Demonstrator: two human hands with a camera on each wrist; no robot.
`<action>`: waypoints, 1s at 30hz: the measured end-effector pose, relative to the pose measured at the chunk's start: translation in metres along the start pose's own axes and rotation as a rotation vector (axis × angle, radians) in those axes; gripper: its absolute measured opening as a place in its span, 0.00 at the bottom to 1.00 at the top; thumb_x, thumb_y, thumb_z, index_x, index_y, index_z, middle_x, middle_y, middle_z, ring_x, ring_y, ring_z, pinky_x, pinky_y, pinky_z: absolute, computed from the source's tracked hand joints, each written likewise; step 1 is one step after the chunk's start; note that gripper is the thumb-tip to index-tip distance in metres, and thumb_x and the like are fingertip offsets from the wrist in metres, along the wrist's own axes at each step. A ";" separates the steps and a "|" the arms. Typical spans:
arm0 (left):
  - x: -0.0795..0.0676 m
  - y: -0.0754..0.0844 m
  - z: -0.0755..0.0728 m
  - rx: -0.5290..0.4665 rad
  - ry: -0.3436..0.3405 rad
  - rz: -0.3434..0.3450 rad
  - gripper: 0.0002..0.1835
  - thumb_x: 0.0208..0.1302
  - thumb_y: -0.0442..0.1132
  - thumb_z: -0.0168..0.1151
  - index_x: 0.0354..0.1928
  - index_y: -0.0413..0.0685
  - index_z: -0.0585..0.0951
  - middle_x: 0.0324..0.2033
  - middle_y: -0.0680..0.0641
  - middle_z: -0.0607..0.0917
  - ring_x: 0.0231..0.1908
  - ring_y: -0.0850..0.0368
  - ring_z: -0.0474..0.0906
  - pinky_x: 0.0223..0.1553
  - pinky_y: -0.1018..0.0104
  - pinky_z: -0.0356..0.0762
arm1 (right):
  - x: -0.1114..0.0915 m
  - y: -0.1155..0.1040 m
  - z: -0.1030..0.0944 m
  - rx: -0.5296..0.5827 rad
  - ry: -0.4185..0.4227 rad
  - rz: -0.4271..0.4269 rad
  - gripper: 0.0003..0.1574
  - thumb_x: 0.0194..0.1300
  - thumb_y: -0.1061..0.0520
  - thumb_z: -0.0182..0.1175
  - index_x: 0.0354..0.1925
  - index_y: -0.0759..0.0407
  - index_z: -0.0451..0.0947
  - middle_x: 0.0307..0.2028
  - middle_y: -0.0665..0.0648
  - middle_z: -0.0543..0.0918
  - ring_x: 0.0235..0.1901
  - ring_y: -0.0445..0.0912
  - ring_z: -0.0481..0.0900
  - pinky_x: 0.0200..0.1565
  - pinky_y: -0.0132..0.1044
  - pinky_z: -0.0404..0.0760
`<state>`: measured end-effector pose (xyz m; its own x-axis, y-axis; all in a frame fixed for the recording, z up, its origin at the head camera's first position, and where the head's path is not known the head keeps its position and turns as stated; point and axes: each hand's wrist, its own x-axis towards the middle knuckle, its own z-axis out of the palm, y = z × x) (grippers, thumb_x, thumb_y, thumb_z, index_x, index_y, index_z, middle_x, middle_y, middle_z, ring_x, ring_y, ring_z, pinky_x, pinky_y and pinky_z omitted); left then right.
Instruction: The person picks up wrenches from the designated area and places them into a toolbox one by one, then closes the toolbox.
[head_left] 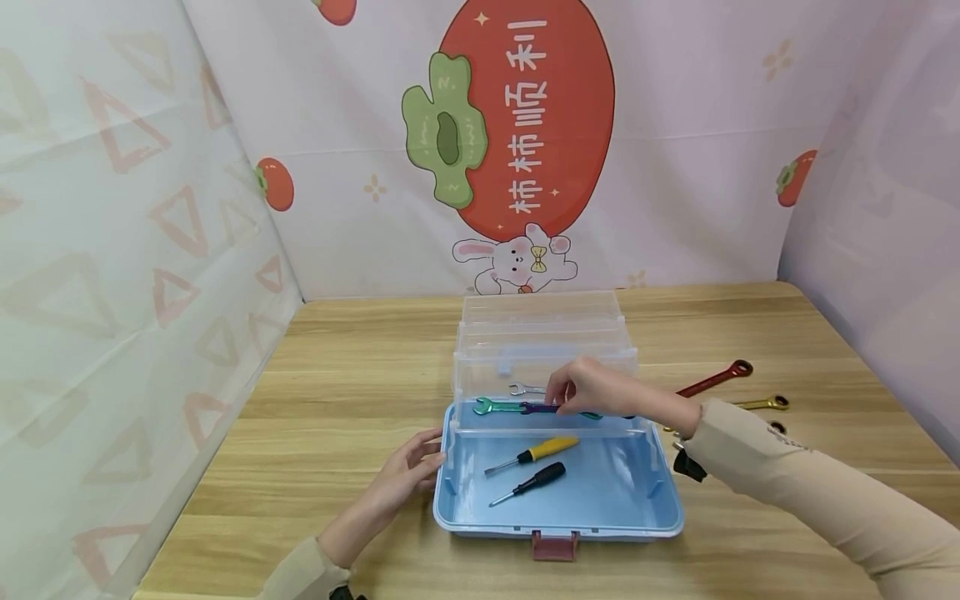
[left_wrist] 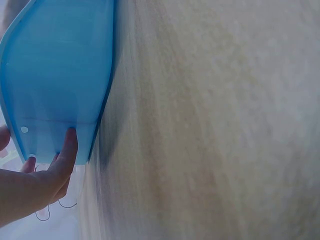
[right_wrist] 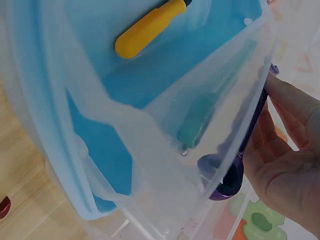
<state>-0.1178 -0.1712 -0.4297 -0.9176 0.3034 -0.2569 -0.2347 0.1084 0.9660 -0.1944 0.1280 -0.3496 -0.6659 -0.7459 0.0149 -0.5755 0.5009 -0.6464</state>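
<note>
The purple wrench (head_left: 538, 408) could catch on the raised clear lid (head_left: 543, 333) if it tilts, since its ring end shows right by a plastic edge in the right wrist view. It could also knock the green wrench (head_left: 501, 407), which it overlaps in the head view, or twist loose, because the right hand (head_left: 588, 387) seems to pinch it by the shaft alone, leaving both ends free. The left hand (head_left: 412, 467) grips nothing; its fingers lie fairly straight against the left side of the blue box (head_left: 558, 528), and a hard push there could slide the box along the bench (head_left: 360, 375) or roll the yellow screwdriver (head_left: 551, 448) and the black screwdriver (head_left: 546, 477) inside it. The purple wrench is at the back of the box, beside the lid's lower part; I cannot tell whether it touches the plastic. It looks slim, dark and glossy, with a forked end on the left, a ring at the other, and its middle partly covered by fingers.
</note>
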 end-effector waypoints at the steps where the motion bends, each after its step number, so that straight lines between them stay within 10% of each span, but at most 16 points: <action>1: 0.000 -0.001 0.000 0.000 -0.002 0.000 0.30 0.63 0.41 0.52 0.62 0.35 0.57 0.57 0.31 0.65 0.49 0.48 0.72 0.47 0.57 0.73 | 0.000 0.000 0.001 -0.001 -0.004 0.002 0.07 0.48 0.68 0.63 0.29 0.60 0.80 0.27 0.49 0.81 0.26 0.37 0.73 0.29 0.27 0.76; 30: 0.001 -0.002 -0.001 0.000 0.010 -0.005 0.30 0.62 0.43 0.53 0.62 0.36 0.57 0.56 0.31 0.65 0.49 0.50 0.72 0.47 0.58 0.73 | 0.000 0.000 0.015 -0.120 0.012 0.034 0.08 0.47 0.66 0.65 0.31 0.61 0.82 0.29 0.52 0.82 0.25 0.36 0.74 0.30 0.24 0.76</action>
<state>-0.1185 -0.1720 -0.4315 -0.9196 0.2936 -0.2612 -0.2391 0.1095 0.9648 -0.1873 0.1215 -0.3616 -0.6911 -0.7227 0.0044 -0.6049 0.5751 -0.5507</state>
